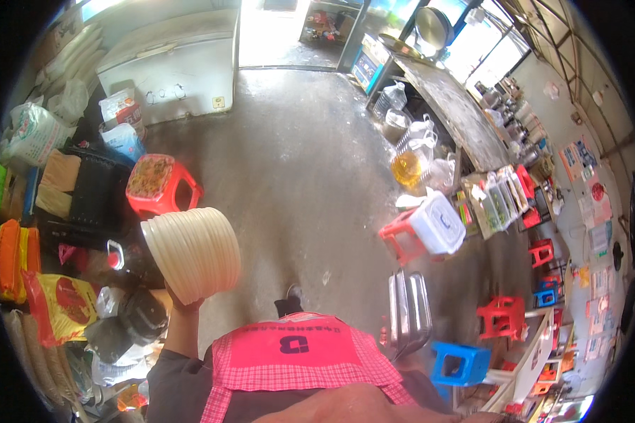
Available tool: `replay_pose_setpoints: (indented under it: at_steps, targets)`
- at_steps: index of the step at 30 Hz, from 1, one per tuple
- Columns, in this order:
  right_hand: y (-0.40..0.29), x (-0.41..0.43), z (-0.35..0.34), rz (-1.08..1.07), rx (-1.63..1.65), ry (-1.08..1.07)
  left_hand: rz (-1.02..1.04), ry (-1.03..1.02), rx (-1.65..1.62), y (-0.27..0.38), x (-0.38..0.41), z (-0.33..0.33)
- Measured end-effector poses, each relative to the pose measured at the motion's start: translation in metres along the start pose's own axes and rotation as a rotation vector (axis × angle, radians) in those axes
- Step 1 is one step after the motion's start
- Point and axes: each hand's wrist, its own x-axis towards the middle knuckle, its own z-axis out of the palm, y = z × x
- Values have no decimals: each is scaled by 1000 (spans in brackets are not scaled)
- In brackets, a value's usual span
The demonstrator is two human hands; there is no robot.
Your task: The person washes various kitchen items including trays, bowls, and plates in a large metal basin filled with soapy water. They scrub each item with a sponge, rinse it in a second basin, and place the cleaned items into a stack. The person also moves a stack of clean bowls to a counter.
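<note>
My left hand (187, 302) grips a tall stack of nested off-white dishes (193, 254) from below, at the left of the head view. Their rims lie close together; whether they are bowls or plates is hard to tell. My right hand is out of view. To the right of my pink apron (296, 343) are nested stainless steel trays (410, 314), seen nearly edge-on. What supports them is hidden, and a small reddish patch at their left edge is unclear. Ahead of the dishes stands a red plastic stool (161, 185) with a patterned top.
A white chest freezer (174, 79) stands beside a bright doorway (272, 34). Bags and a black crate (98, 185) line the left. To the right are a long worktable (455, 106), plastic jugs (391, 100), a lidded white tub (439, 222) and a blue stool (460, 365).
</note>
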Motion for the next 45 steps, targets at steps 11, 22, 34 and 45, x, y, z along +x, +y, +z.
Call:
replay_pose_setpoints:
  at_steps: [11, 22, 34, 45]
  targets:
    - [-96, 420, 171, 201, -170, -92, 75, 175, -33, -23, 323, 12]
    - [-129, 683, 316, 91, -145, 32, -207, 134, -29, -63, 686, -28]
    - [-247, 1006, 381, 81, -147, 102, -61, 122, -79, -123, 1050, -17]
    - [-287, 1357, 548, 119, -242, 36, -83, 220, -49, -119, 1361, -110]
